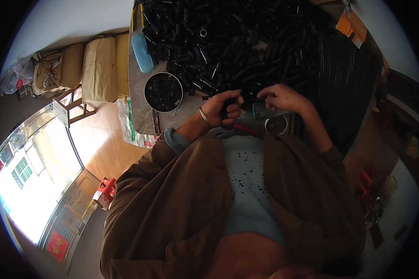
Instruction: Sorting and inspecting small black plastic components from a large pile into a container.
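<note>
My left hand [222, 109] is closed, its fingers wrapped round a black tube-shaped part whose ends are mostly hidden. Just to its right, my right hand [282, 98] is bent at the fingers, with the fingertips drawn in toward the left hand. Whatever those fingertips pinch is too small and dark to make out. The two hands are apart, over the near edge of the table. Beyond them spreads a big heap of black tube-shaped parts [228, 51]. A round bowl [146, 95] of small black pieces stands left of my left hand.
Below my right hand sits a small round container [266, 126] with dark contents, beside a teal-edged flat object [254, 110]. A light-blue case [142, 52] lies at the table's left edge. Black plastic wrapping [337, 79] covers the right side. Large brown sacks [99, 69] stand left.
</note>
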Demonstrator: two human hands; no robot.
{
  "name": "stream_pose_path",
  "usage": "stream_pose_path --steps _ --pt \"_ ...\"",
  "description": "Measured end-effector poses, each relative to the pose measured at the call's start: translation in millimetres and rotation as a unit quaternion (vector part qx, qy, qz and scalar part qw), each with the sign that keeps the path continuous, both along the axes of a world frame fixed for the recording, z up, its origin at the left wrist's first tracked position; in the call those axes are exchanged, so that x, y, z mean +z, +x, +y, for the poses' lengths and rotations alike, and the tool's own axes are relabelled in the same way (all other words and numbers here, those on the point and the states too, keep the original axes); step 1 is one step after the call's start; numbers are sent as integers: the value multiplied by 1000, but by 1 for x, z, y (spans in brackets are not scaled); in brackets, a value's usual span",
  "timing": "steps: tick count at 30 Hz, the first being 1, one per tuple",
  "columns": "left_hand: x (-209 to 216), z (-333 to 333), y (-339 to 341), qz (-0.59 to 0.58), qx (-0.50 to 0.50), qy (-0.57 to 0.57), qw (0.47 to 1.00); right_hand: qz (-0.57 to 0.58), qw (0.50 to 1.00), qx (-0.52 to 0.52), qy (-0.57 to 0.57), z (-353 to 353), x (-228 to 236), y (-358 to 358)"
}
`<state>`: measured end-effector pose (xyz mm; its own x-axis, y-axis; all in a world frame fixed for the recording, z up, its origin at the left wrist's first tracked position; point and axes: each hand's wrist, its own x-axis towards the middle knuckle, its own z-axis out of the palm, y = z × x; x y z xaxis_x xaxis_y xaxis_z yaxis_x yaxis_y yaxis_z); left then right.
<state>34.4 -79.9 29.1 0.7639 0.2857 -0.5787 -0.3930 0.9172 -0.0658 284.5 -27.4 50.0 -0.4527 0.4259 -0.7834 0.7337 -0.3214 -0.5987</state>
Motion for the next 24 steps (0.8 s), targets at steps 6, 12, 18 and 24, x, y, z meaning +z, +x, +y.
stream_pose_path --steps 6,12,18,24 --pt "2 -5 7 30 -50 -2 998 -29 972 18 234 48 -20 -12" --pt "7 -6 11 58 -68 19 996 43 902 -88 421 124 -42 11" --pt "2 -9 3 67 -57 27 996 12 917 -189 350 120 13 35" --pt "-5 -9 5 92 -82 18 992 -65 973 -164 148 51 7 47"
